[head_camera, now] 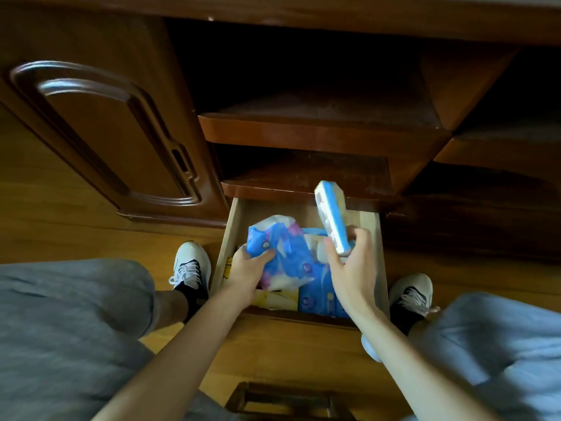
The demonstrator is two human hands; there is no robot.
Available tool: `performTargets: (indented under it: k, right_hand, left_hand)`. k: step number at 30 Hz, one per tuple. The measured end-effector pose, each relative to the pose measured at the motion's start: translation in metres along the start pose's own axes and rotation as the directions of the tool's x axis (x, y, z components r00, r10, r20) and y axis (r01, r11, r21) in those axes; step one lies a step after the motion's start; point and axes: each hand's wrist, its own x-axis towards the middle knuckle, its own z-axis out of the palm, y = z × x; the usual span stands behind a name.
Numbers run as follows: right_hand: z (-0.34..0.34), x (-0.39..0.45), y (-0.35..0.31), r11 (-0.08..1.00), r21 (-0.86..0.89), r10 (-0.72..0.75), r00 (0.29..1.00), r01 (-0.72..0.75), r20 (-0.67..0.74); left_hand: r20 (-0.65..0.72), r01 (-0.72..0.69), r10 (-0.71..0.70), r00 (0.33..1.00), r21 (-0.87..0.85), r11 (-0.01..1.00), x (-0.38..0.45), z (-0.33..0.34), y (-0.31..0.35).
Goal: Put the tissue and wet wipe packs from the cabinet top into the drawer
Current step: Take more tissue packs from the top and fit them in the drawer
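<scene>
The bottom drawer [374, 226] of a dark wooden cabinet stands pulled out between my feet. Inside lie blue and white tissue packs, and a yellow pack [274, 299] shows near the front. My left hand [247, 270] grips the left end of a large blue tissue pack [283, 253] in the drawer. My right hand [352, 268] holds a slim blue and white pack [331, 218] upright above the drawer's right side, thumb and fingers closed around its lower end. Another blue pack [318, 294] lies under my right wrist.
A closed cabinet door [100, 132] is at the left. Two open shelves [318, 132] sit above the drawer. My knees in grey trousers and white sneakers [191, 265] flank the drawer on the wooden floor. A dark wooden frame [288, 401] lies on the floor near me.
</scene>
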Motion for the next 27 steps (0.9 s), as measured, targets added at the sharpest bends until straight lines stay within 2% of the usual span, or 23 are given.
performTargets:
  k: [1,2,3,4,6,8,11,13,15,17,18,19,20,21,22,23,24,25,27]
  right_hand:
    - [0.0,-0.001,-0.002,0.981,-0.094,-0.171,0.985,0.17,0.001]
    - [0.003,-0.004,-0.005,0.934,-0.164,-0.308,0.947,0.319,0.089]
    - [0.007,-0.011,-0.008,0.885,-0.187,-0.383,0.896,0.426,0.225]
    - [0.011,-0.018,-0.012,0.858,-0.177,-0.398,0.842,0.482,0.364]
    - [0.017,-0.032,-0.014,0.857,-0.136,-0.368,0.776,0.497,0.513]
    - [0.019,-0.035,-0.015,0.871,-0.108,-0.353,0.763,0.48,0.542]
    - [0.017,-0.029,-0.018,0.857,-0.144,-0.359,0.775,0.494,0.519]
    - [0.017,-0.027,-0.02,0.865,-0.149,-0.356,0.794,0.48,0.493]
    - [0.017,-0.029,-0.023,0.911,-0.044,-0.342,0.812,0.41,0.472]
    - [0.02,-0.029,-0.021,0.949,0.068,-0.309,0.865,0.308,0.396]
    - [0.021,-0.027,-0.02,0.969,0.088,-0.246,0.903,0.23,0.352]
    - [0.02,-0.026,-0.019,0.99,0.114,-0.119,0.93,0.084,0.349]
    - [0.019,-0.025,-0.018,0.977,0.166,0.051,0.908,-0.131,0.416]
    - [0.018,-0.024,-0.017,0.897,0.243,0.199,0.829,-0.369,0.523]
    - [0.019,-0.025,-0.011,0.76,0.312,0.286,0.725,-0.57,0.626]
    - [0.02,-0.024,-0.003,0.626,0.363,0.33,0.656,-0.69,0.679]
    - [0.02,-0.022,0.005,0.554,0.396,0.362,0.64,-0.732,0.678]
    - [0.019,-0.018,0.011,0.538,0.412,0.387,0.65,-0.736,0.654]
    - [0.017,-0.006,0.023,0.592,0.375,0.413,0.668,-0.713,0.618]
  left_hand:
    - [-0.007,-0.008,0.008,1.0,-0.017,1.0,-0.001,0.001,0.0]
    - [0.023,-0.028,0.029,0.999,-0.037,0.999,-0.003,0.002,0.001]
    - [0.078,-0.048,0.053,0.996,-0.069,0.996,-0.006,0.004,0.002]
    - [0.125,-0.053,0.068,0.99,-0.119,0.991,-0.009,0.005,0.003]
    - [0.227,0.006,0.058,0.972,-0.27,0.963,-0.01,0.002,0.004]
    - [0.335,0.024,0.102,0.937,-0.351,0.936,-0.008,-0.005,0.005]
    - [0.433,-0.053,0.204,0.878,-0.336,0.94,-0.006,-0.007,0.001]
    - [0.384,-0.093,0.197,0.902,-0.273,0.958,-0.011,-0.001,0.0]
    - [0.252,-0.133,0.2,0.947,-0.258,0.957,-0.012,0.002,-0.003]
    - [0.131,-0.135,0.188,0.973,-0.335,0.933,-0.01,0.001,-0.005]
    - [0.097,-0.125,0.175,0.98,-0.385,0.914,-0.008,0.0,-0.005]
    - [0.09,-0.113,0.166,0.982,-0.425,0.898,-0.007,0.001,-0.005]
    - [0.103,-0.1,0.163,0.981,-0.447,0.889,-0.006,0.003,-0.006]
    - [0.131,-0.085,0.16,0.978,-0.45,0.889,-0.007,0.006,-0.007]
    - [0.164,-0.074,0.158,0.974,-0.427,0.901,-0.008,0.009,-0.01]
    - [0.18,-0.092,0.17,0.969,-0.375,0.923,-0.008,0.011,-0.013]
    - [0.172,-0.138,0.196,0.965,-0.3,0.944,-0.008,0.012,-0.016]
    - [0.15,-0.193,0.23,0.962,-0.223,0.956,-0.006,0.011,-0.016]
    - [0.106,-0.224,0.24,0.965,-0.145,0.964,0.002,0.003,-0.012]
